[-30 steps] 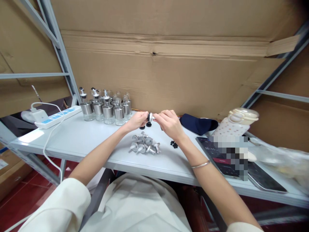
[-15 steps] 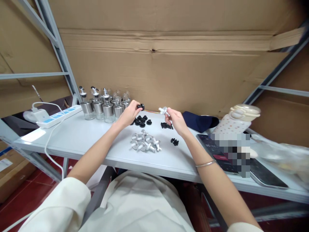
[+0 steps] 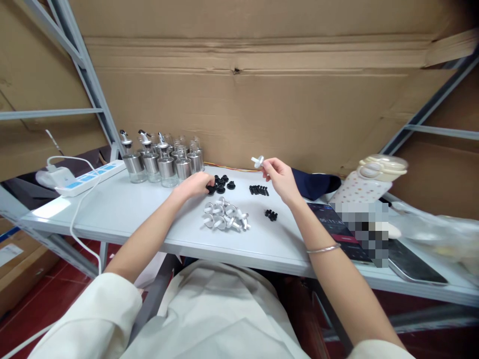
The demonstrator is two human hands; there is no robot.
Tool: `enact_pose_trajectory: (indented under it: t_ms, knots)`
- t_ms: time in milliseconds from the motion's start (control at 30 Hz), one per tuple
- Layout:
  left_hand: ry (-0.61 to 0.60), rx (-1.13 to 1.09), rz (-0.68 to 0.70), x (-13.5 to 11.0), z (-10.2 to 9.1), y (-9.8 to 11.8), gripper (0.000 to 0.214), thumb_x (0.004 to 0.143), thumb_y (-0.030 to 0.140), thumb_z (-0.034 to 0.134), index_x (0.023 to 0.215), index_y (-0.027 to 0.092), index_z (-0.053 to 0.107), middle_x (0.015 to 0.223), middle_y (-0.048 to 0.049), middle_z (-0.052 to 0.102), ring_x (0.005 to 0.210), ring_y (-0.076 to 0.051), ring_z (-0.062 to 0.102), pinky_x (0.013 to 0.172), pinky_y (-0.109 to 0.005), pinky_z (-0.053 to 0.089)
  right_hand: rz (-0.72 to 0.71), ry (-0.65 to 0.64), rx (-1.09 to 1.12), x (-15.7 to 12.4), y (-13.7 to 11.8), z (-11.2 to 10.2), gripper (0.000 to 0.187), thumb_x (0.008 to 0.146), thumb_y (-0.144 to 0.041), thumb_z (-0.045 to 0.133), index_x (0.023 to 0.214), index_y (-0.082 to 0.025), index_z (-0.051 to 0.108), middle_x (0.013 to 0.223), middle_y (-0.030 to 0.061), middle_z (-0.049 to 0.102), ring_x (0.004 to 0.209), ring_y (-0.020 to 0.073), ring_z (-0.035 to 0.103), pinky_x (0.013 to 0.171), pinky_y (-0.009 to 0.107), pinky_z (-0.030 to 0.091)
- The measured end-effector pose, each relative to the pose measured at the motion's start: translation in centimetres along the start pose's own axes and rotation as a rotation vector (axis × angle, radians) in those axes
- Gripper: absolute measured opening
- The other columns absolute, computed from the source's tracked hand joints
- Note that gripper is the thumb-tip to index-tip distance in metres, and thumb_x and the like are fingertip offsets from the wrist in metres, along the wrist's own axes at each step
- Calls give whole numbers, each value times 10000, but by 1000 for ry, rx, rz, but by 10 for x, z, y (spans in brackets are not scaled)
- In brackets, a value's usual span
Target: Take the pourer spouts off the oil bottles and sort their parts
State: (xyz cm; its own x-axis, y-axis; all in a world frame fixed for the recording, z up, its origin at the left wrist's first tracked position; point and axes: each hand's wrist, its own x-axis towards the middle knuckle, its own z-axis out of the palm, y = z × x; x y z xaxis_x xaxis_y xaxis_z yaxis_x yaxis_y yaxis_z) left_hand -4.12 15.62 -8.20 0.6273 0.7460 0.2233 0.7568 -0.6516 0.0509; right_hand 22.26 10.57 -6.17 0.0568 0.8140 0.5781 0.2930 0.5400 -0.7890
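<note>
My right hand (image 3: 279,175) is raised above the table, thumb and fingers pinching a white and silver pourer spout (image 3: 258,161) whose stem points left. My left hand (image 3: 196,184) is lowered to the cluster of black ribbed stoppers (image 3: 220,185), its curled fingertips closed on a black stopper at the cluster's left edge, partly hidden by the fingers. Nearer to me lies a pile of similar white and silver pourer spouts (image 3: 224,214). A row of small black flip caps (image 3: 259,190) lies below my right hand, with a few small black pieces (image 3: 271,215) closer to the front.
Several glass and steel oil bottles (image 3: 167,167) stand at back left, some fitted with pourers. Further left is a white power strip (image 3: 92,178) with a cable. To the right are a dark blue cloth item (image 3: 314,185), a dotted bottle (image 3: 362,189), phones (image 3: 417,264) and a plastic bag (image 3: 441,234).
My left hand has moved down from above the table to the black stoppers. My right hand, still holding the pourer spout, has risen slightly and shifted right.
</note>
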Motion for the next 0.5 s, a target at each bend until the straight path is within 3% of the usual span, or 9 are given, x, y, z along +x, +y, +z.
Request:
enact_pose_trajectory:
  t_ms: [367,433,500]
  knots:
    - [-46,19,29,2,4,3,255,666,83,512,849,168,669,937,-70,646,850,-203,599,760,-274,441,-42,32,-121,-1,1,0,277,739,-450,611,761,-175,629,758,9,542,643,109,464,583,248,389]
    - [-32,14,0,2,5,5,258,679,94,515,890,172,642,966,-76,617,892,-213,583,782,-287,442,3,-51,-150,-3,-3,-2,295,733,-461,616,766,-169,631,733,7,544,635,109,459,591,251,376]
    - [20,26,-34,1,5,7,299,682,108,531,968,172,595,1025,-91,570,972,-236,548,821,-313,440,80,-260,-163,-6,-9,-4,337,735,-495,603,764,-161,629,670,-2,536,612,109,456,583,251,353]
